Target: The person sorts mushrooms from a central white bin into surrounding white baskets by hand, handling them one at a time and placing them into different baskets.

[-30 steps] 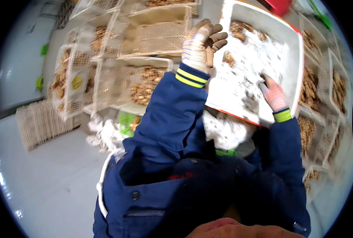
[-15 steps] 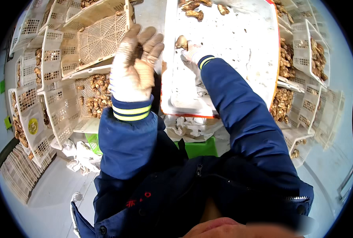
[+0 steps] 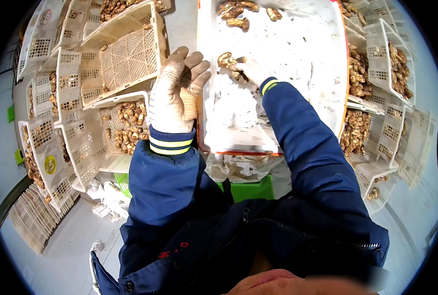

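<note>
Since before, right hand (image 3: 252, 71) now pinches a mushroom (image 3: 227, 62) on the tray (image 3: 278, 105); left hand (image 3: 175, 93) spread, empty

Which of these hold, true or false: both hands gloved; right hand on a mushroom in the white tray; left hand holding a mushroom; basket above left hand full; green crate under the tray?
1. Both hands wear gloves. True: left hand, right hand.
2. The right hand touches a mushroom in the white tray. True.
3. The left hand holds a mushroom. False: its fingers are spread and hold nothing, at the tray's left rim.
4. The basket above the left hand is full. False: its mesh bottom shows bare.
5. A green crate sits below the tray. True.
</note>
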Demonstrator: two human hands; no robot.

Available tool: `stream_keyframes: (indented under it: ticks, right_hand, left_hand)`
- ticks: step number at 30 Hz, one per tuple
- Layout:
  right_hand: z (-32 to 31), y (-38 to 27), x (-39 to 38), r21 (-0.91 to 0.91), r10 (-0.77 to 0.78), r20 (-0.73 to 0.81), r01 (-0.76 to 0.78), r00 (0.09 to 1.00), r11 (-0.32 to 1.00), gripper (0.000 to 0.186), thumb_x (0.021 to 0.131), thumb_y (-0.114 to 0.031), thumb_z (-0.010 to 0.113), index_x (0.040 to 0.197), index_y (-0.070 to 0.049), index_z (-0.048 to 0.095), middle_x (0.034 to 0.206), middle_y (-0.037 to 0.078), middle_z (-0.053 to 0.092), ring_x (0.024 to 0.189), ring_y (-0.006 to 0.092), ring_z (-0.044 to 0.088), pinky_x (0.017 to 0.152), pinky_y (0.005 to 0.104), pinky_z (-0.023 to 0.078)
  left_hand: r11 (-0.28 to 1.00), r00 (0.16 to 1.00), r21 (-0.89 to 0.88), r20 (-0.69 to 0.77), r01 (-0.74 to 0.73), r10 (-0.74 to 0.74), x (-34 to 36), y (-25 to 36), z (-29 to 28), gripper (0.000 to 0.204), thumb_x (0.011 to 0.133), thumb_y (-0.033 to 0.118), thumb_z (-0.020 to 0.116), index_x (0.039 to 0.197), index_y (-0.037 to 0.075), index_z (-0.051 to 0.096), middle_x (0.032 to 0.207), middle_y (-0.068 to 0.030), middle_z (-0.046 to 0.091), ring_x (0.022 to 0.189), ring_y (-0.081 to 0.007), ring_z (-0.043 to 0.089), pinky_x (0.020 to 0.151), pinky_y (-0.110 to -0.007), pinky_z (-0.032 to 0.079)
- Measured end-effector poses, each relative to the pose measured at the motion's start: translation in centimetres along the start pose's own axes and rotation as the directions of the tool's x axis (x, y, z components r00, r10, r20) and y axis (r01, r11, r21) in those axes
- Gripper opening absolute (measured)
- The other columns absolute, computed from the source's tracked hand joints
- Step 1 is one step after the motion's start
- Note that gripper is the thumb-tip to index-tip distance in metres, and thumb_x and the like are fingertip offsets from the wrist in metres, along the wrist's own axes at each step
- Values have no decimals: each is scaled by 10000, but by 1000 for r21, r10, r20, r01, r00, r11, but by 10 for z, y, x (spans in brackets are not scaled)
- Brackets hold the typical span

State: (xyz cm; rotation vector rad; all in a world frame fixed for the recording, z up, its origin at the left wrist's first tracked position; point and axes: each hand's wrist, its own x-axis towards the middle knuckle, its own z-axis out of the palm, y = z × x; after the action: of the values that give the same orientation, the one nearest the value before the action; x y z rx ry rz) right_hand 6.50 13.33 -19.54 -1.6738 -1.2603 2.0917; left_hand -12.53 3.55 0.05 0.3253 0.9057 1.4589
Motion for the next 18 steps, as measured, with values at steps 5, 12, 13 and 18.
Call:
stream_keyframes:
  ticks: [5,12,13,18]
  right_hand:
    - [-1,-40,-129,811,-192,310,-154,931,564,345,834,-220,603,1063,32,548,869,121,619,735,233,605,569,337,500]
    - [-12,-73,-265,597,-334,225,142,915,790,470,885,-370,508,1107,44,532,850,183,632,652,226,632,544,271,525]
    - [-13,-71,-274,412,-324,117,250,939,876,458,892,-363,482,1135,22,531,920,148,635,694,180,628,616,257,518]
    - [-5,-45,-279,69,-345,-165,360,924,930,265,819,-185,607,1006,2,592,739,27,599,611,89,549,529,210,437]
  left_hand:
    - [766,974,604,86,-219,211,-2,-11,28,535,839,238,633,1271,-15,445,1183,-143,506,1087,-212,478,956,-328,377]
    - [917,888,393,444,-69,-123,-12,-52,56,479,858,301,619,1192,-27,521,1075,-121,601,970,-177,578,860,-296,461]
    - [883,888,460,439,-91,-136,-14,-57,62,476,854,308,624,1175,-31,530,1076,-129,600,973,-176,576,855,-296,463]
    - [764,911,631,383,-137,-153,-36,-79,77,507,850,380,617,1133,-36,555,1035,-133,613,944,-186,579,861,-295,462]
